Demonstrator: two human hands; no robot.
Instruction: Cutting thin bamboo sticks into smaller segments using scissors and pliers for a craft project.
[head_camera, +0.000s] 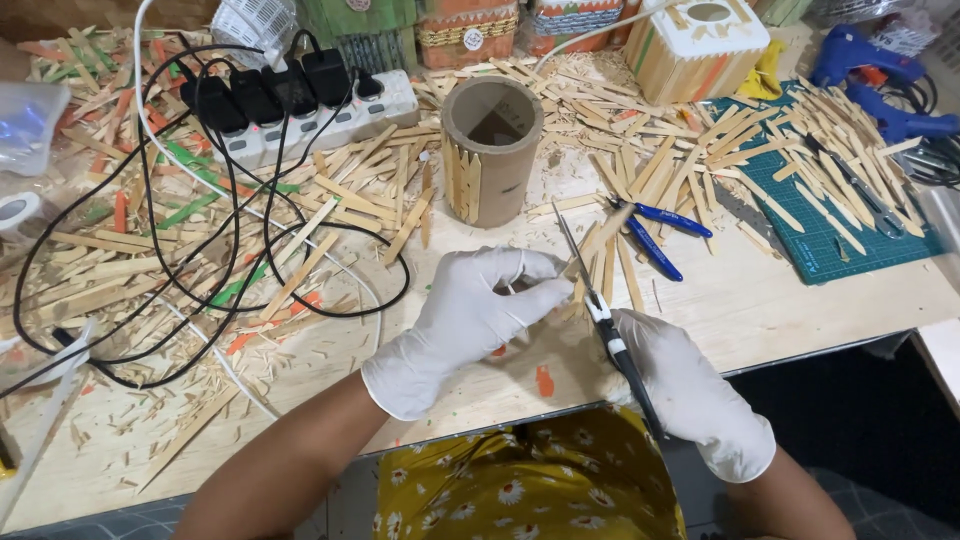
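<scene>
Above the surface (700, 310), left hand (470, 310) fingers pinch a wooden stick (597, 262); right hand (690, 385) fingers grip open scissors (600, 310) — best cut squarely, stick held steady.

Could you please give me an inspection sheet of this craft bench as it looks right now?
Surface: pale wooden table, strewn with wood shavings.
Job's things: scissors open, blades up; a bunch of wooden sticks at the blades.
Clutter: loose pointed sticks all over; cardboard tube partly clad in sticks; blue-handled pliers; green cutting mat; blue glue gun.
Hands: both in white gloves; left hand grips the sticks, right hand holds the scissors.
Cables: black cables loop across the table from a white power strip.
Surroundings: stick-built boxes along the back edge.
</scene>
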